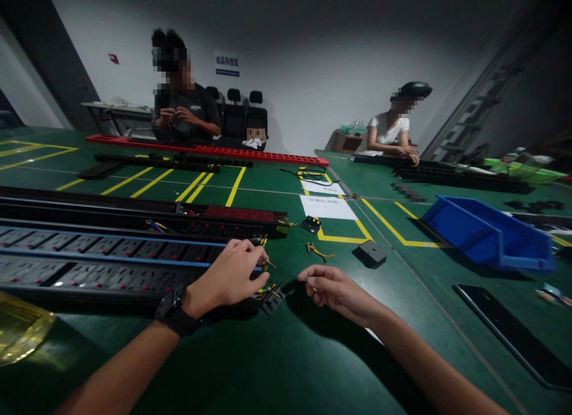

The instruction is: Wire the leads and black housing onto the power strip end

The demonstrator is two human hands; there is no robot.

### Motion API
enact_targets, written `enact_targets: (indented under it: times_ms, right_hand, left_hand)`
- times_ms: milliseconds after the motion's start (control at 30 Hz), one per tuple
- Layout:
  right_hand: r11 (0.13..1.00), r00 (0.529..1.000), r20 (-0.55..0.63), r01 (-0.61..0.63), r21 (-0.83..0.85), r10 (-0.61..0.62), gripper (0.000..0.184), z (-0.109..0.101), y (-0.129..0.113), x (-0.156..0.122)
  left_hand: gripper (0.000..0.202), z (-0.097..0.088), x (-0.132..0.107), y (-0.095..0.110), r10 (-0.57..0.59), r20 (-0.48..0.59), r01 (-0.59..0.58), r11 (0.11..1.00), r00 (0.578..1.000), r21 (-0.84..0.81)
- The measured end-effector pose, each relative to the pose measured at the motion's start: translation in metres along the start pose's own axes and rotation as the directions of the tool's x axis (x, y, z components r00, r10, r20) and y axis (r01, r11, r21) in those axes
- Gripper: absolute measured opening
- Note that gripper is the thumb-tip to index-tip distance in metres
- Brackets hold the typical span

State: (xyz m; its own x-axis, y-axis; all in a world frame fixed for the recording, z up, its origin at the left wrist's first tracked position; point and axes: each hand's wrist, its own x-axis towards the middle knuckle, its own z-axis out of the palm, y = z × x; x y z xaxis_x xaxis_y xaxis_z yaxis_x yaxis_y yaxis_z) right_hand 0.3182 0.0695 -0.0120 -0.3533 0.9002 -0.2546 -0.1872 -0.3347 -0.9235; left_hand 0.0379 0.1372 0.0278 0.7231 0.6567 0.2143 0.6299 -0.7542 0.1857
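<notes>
My left hand (232, 276), with a black watch on its wrist, rests at the right end of a long black power strip (102, 254) whose rows of sockets run off to the left. Its fingers are curled in a pinch on the coloured wires (267, 291) that stick out of the strip's end. A small black end piece (273, 302) lies just below those wires. My right hand (333, 288) hovers a little to the right, fingers curled with the tips pressed together; what they hold, if anything, is too small to make out.
More black strips (147, 215) lie behind, then a long red one (205, 148). Small black parts (372, 252), (310, 224), a yellow-green wire (318, 251), paper sheets (328, 207) and a blue bin (489, 233) lie to the right. A phone (513, 334) lies near right. Two people sit at the far side.
</notes>
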Motion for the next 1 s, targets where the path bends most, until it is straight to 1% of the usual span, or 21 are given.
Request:
enact_targets:
  times_ms: [133,300,433,633,833,1000]
  right_hand:
    - [1.000,1.000,-0.006,0.002,0.008,-0.002,0.036,0.0012,-0.0014,-0.0005]
    - [1.000,1.000,-0.001,-0.002,0.004,0.002,0.034,-0.0001,-0.0005,0.0001]
    - [1.000,1.000,0.002,0.006,0.008,-0.006,0.032,-0.0014,0.0010,0.0014]
    - [1.000,1.000,-0.004,0.007,0.009,-0.006,0.034,-0.0028,0.0023,0.0025]
    - [1.000,1.000,0.001,-0.003,0.016,0.003,0.039,-0.0013,-0.0010,0.0022]
    - [1.000,1.000,-0.006,-0.005,0.009,0.005,0.042,-0.0005,-0.0031,0.0025]
  left_hand:
    - [0.024,-0.0024,-0.0002,0.0022,-0.007,0.016,0.007,1.000,1.000,0.007]
    - [0.040,-0.0013,-0.0001,0.0026,-0.013,0.014,0.013,1.000,1.000,0.015]
    - [0.044,0.0000,-0.0001,0.0024,-0.011,-0.002,0.011,1.000,1.000,0.006]
    - [0.043,-0.0006,-0.0015,0.0021,0.023,-0.053,-0.023,1.000,0.998,0.005]
    - [0.034,0.0014,-0.0006,-0.0010,0.057,-0.066,-0.057,0.998,0.996,-0.008]
    - [0.027,0.0016,0.0002,-0.0022,0.055,-0.056,-0.055,0.998,0.997,-0.010]
